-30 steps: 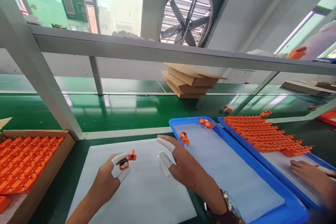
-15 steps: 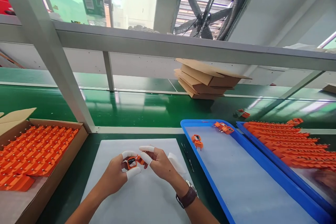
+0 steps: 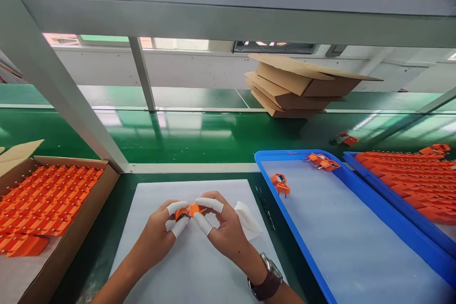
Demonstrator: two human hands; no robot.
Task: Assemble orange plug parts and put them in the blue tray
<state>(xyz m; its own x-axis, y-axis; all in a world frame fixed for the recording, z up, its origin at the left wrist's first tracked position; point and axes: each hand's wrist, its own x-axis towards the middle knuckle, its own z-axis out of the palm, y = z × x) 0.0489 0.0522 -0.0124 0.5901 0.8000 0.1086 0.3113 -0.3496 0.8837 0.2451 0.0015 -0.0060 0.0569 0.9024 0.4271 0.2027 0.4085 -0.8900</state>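
Over a white sheet (image 3: 171, 266), both hands hold one small orange plastic plug (image 3: 194, 209) with metal pins and a dark part inside. White finger covers sit on the thumbs and forefingers. My left hand (image 3: 160, 232) pinches the plug's left end between thumb and forefinger. The right end is gripped by my right hand (image 3: 224, 228), closed in the same way, with a watch on that wrist. Fingers hide part of the plug. A crumpled white tissue (image 3: 247, 220) lies just right of my right hand.
At left stands a cardboard box (image 3: 89, 209) packed with orange plugs. A blue tray (image 3: 295, 251) at right holds a few orange plugs (image 3: 280, 184); another blue tray (image 3: 402, 209) holds many. Thin dark tools (image 3: 265, 206) lie beside the sheet. Flattened cartons (image 3: 295, 90) are stacked behind a metal frame (image 3: 228, 14).
The view has tilted down, so the frame bar sits higher. The plug has turned in my fingers, its orange side now facing up, and my right hand grips it more closely.
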